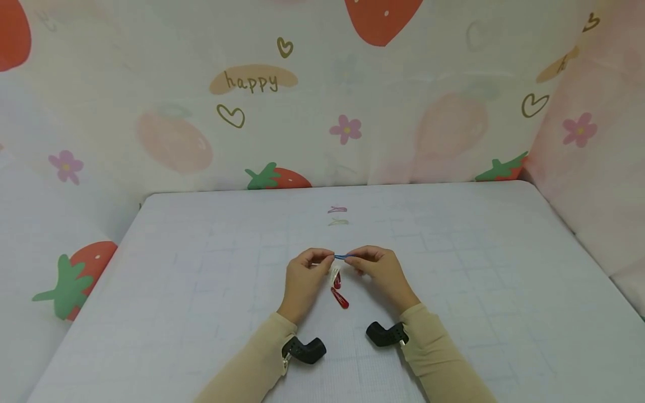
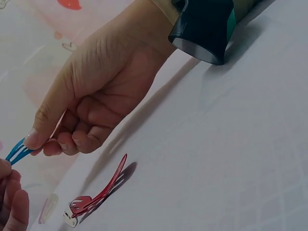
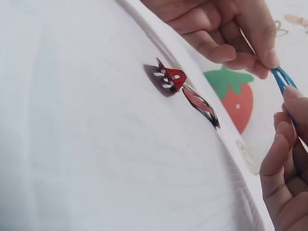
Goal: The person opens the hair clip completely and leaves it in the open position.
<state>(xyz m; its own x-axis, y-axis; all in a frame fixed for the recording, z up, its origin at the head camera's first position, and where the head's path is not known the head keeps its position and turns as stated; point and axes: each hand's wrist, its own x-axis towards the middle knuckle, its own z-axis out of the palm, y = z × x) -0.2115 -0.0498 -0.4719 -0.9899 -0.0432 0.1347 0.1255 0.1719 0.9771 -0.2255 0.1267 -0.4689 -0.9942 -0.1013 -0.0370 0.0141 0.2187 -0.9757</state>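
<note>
A slim blue hair clip (image 1: 340, 257) is stretched between my two hands above the table. My left hand (image 1: 304, 280) pinches one end between thumb and fingers, and my right hand (image 1: 381, 272) pinches the other. In the right wrist view, the blue hair clip (image 3: 283, 79) shows an open slot along its length. Just below the hands lie a red hair clip (image 1: 340, 299), a second red clip (image 1: 337, 280) and a pale piece (image 1: 334, 273) whose kind I cannot tell.
Farther back on the white table (image 1: 201, 313) lie a pink hair clip (image 1: 337, 209) and a pale yellow one (image 1: 339, 222), one behind the other. A wall cloth (image 1: 383, 84) printed with strawberries and flowers stands behind. Each wrist carries a black camera mount (image 1: 304, 351).
</note>
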